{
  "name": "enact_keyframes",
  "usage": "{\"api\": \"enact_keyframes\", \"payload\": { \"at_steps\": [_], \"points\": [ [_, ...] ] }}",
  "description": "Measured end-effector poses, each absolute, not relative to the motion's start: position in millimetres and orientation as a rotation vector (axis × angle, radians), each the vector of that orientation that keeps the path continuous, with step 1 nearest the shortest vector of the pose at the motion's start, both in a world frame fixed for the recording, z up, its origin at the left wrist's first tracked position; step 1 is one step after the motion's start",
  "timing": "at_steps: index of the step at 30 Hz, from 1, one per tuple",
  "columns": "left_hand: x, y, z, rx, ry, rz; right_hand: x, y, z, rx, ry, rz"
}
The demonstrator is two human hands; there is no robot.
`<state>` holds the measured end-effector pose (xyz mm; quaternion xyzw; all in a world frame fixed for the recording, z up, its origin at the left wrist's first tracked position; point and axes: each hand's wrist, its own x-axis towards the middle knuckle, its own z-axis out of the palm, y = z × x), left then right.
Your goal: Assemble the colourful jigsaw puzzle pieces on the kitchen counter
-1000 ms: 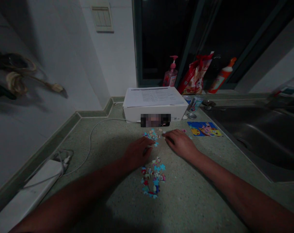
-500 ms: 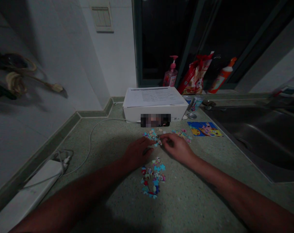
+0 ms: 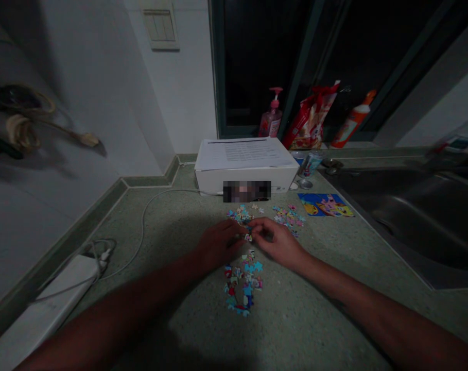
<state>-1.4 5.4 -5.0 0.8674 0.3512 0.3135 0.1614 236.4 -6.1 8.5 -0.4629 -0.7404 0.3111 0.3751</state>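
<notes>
My left hand point(image 3: 220, 240) and my right hand point(image 3: 278, 241) meet above the counter, fingertips almost touching. A small jigsaw puzzle piece point(image 3: 248, 237) shows between them, and both hands pinch at it; the fingers partly cover it. Just beyond lies a heap of loose puzzle pieces point(image 3: 241, 211), mostly light blue. A second heap of pinkish pieces point(image 3: 290, 215) is to the right of it. Closer to me, several pieces point(image 3: 249, 278) are laid out in a rough upright patch with blue, red and white parts.
Behind the pieces, a phone point(image 3: 260, 190) leans on a white box point(image 3: 210, 180). A picture card point(image 3: 326, 205) lies at right, near the steel sink point(image 3: 422, 221). A white power strip point(image 3: 59, 288) with a cable is at left. A can point(image 3: 311, 164) stands by the box.
My right hand has moved slightly left and closer to me, bringing its fingertips to those of my left hand. The puzzle piece between them has come slightly nearer to me.
</notes>
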Motion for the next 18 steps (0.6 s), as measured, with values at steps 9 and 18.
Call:
{"api": "enact_keyframes", "payload": {
  "at_steps": [9, 18],
  "points": [
    [-1.5, 2.2, 1.9, 2.343, 1.078, 0.875, 238.9, -4.7, 9.5, -1.178, -1.953, 0.797],
    [-0.1, 0.6, 7.0, 2.379, 1.095, 0.844, 239.1, -4.9, 10.3, -1.182, -1.958, 0.812]
  ]
}}
